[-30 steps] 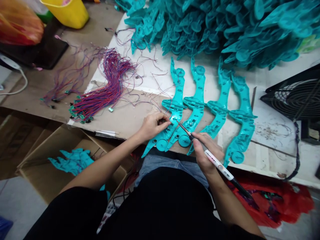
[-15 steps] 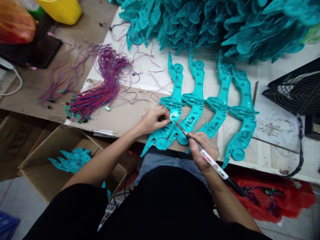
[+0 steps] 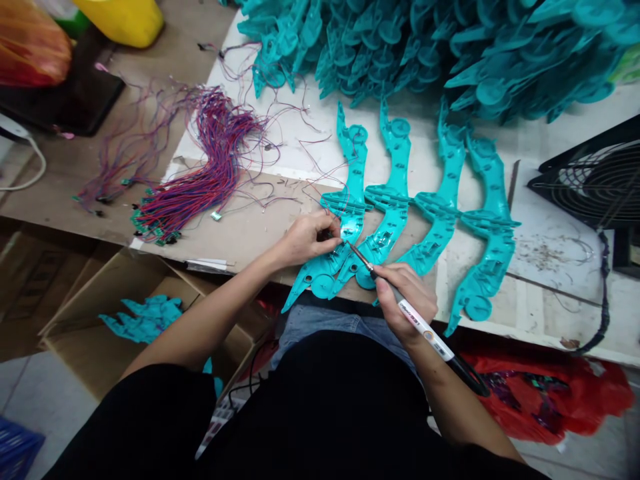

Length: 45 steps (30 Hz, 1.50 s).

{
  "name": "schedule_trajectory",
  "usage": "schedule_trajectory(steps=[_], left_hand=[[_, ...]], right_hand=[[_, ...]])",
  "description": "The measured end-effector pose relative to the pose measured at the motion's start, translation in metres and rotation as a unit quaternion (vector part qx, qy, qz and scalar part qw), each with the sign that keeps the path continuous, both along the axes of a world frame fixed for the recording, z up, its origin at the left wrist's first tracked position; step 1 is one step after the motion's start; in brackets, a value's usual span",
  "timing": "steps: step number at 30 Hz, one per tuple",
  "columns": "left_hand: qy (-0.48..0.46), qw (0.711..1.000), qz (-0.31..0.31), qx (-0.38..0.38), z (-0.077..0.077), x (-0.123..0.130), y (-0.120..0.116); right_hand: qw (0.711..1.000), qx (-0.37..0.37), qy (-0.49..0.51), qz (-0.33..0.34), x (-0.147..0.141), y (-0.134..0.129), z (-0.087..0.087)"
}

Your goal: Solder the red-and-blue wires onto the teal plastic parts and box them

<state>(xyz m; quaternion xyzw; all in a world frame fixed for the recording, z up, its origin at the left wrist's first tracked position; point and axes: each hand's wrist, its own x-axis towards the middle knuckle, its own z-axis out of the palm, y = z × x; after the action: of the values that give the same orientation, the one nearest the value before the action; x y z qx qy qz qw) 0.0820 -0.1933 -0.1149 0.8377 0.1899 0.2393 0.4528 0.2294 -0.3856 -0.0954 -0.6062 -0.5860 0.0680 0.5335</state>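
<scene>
My right hand (image 3: 407, 300) is closed round a soldering iron (image 3: 425, 332), whose metal tip rests at the leftmost teal plastic part (image 3: 354, 175). Beside that tip, my left hand (image 3: 313, 239) has its fingers pinched over the same part; what they hold is too small to make out. Thin red and dark wires run from near the left fingers up over the part. Three more teal parts, one of them (image 3: 395, 170) directly to the right, lie in a row on the table.
A bundle of red and purple wires (image 3: 215, 150) lies at the left. Teal parts are heaped (image 3: 390, 47) at the back. A black fan (image 3: 600, 180) stands at the right. Below the table are a cardboard box (image 3: 85, 353) and a red bag (image 3: 590, 400).
The soldering iron's handle has shifted slightly left. My left hand has barely moved, and the parts keep the same arrangement.
</scene>
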Motion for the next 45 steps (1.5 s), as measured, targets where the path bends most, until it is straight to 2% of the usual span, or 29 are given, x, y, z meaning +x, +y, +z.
schedule_trajectory(steps=[11, 18, 28, 34, 45], left_hand=[[0.001, 0.999, 0.006, -0.043, -0.001, -0.002, -0.001], [0.014, 1.000, 0.003, -0.011, -0.002, -0.002, 0.001], [0.027, 1.000, 0.002, -0.004, 0.001, -0.001, 0.001], [0.026, 1.000, 0.001, -0.004, 0.000, -0.001, 0.000], [0.031, 0.999, 0.004, 0.008, 0.002, -0.002, -0.001]], right_hand=[[1.000, 0.000, 0.005, -0.018, 0.002, 0.002, 0.001], [1.000, -0.003, 0.005, -0.004, 0.001, 0.003, 0.001], [1.000, -0.018, -0.014, -0.002, 0.000, 0.000, 0.002], [0.999, 0.011, -0.022, -0.036, 0.003, -0.002, 0.002], [0.997, 0.011, -0.015, -0.072, 0.010, -0.006, 0.014]])
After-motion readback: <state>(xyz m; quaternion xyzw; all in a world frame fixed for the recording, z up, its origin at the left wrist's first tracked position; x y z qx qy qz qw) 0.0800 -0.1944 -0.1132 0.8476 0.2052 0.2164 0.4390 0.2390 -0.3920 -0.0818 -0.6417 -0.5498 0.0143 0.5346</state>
